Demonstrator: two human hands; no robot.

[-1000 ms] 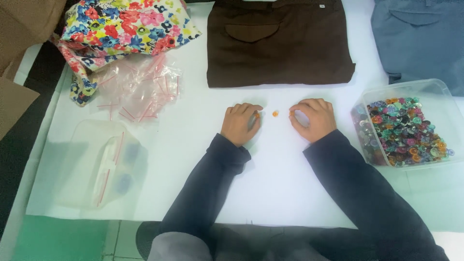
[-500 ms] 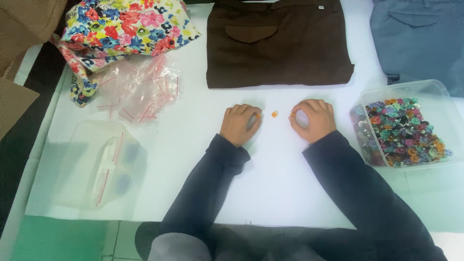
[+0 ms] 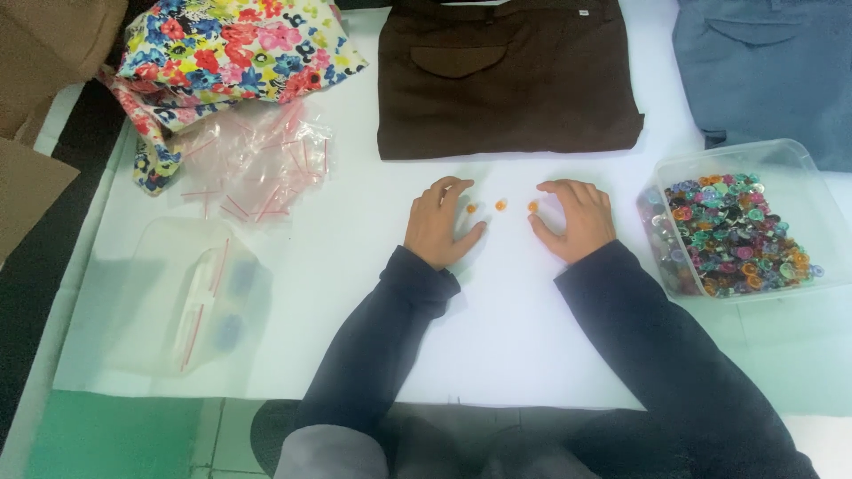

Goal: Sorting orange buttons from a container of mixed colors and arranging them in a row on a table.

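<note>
Your left hand [image 3: 437, 223] and right hand [image 3: 572, 217] rest spread and empty on the desk [image 3: 497, 355], three orange buttons [image 3: 501, 205] lying between them, so you seem to be sorting; next calls for a fine pinch.

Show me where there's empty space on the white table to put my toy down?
The biggest bare patch is the white sheet between the two sleeves. Another lies between the left hand and the pile of small plastic bags. It's crowded between the hands, with three orange buttons, and by the button tub.
</note>
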